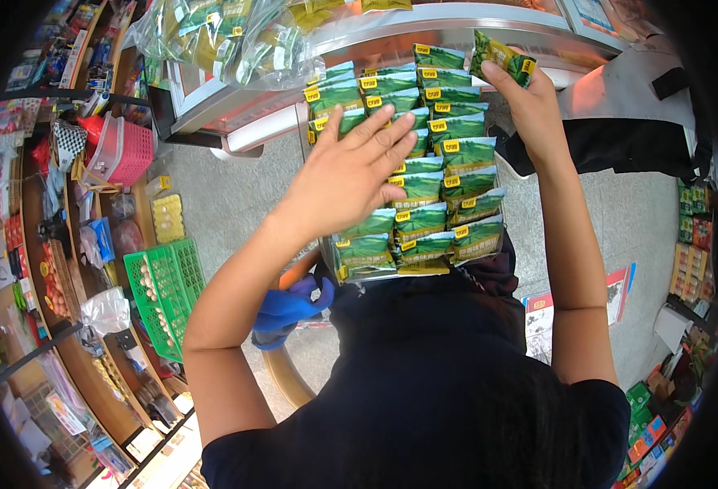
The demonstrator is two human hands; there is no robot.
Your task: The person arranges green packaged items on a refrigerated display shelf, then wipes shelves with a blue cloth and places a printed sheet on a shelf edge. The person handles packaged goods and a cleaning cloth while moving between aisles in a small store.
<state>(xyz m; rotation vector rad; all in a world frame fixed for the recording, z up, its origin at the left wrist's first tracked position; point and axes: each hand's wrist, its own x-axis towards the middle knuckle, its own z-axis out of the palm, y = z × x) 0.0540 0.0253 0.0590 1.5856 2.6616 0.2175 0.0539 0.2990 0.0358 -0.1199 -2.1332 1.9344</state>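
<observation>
Left hand point(351, 175) flat, fingers spread, pressing on stacked green snack packets point(448, 196); right hand point(530, 102) pinching one green packet point(501, 55) at far right corner.

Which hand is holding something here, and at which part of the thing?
The right hand holds one green snack packet by its lower edge. The left hand holds nothing; it lies flat on the rows of green packets.

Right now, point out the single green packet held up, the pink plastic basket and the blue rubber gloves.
single green packet point(501, 55), head view, its middle.
pink plastic basket point(122, 151), head view, side wall.
blue rubber gloves point(287, 311), head view, palm.
</observation>
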